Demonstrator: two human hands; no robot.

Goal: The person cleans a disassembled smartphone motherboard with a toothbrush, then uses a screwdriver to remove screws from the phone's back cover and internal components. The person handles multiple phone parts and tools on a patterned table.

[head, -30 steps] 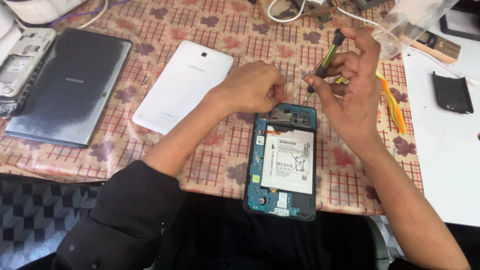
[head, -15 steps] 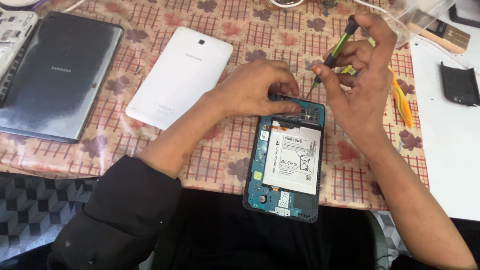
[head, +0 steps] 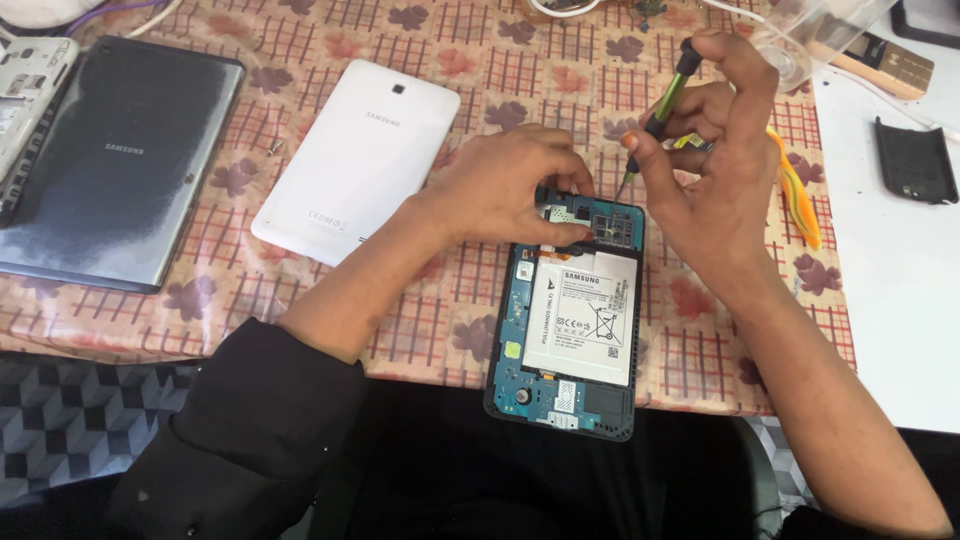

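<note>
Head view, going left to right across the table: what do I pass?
Dark grey tablet → white back cover → left hand → opened tablet → right hand with the screwdriver → black cover on the white surface.

white back cover [head: 355, 160], grey tablet [head: 110, 165], green-black screwdriver [head: 665, 95], floral checked tablecloth [head: 300, 300].

Your left hand [head: 505, 185] covers the opened tablet's [head: 570, 320] top edge; bare tablecloth [head: 440, 330] left of it gives passage, the white back cover [head: 355, 160] beyond.
</note>
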